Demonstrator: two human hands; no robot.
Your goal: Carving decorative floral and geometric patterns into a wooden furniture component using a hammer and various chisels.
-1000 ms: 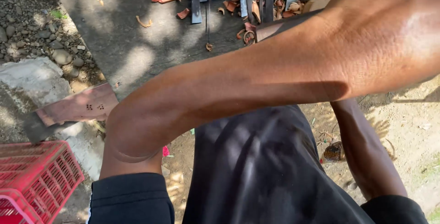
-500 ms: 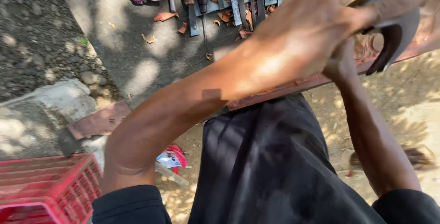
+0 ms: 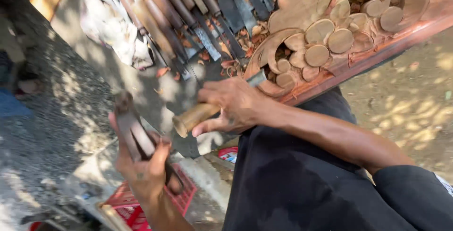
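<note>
While right hand (image 3: 236,106) gripped chisel (image 3: 207,110) on carving (image 3: 330,28), left hand (image 3: 141,165) clutched mallet (image 3: 132,132); mistimed blow risked knuckles

We see a chisel (image 3: 207,110) with a pale wooden handle, its steel blade tip set against the lower edge of the carved reddish wood panel (image 3: 330,32). Left of and below that panel, a dark wooden mallet (image 3: 134,134) stands raised, slightly tilted.
</note>
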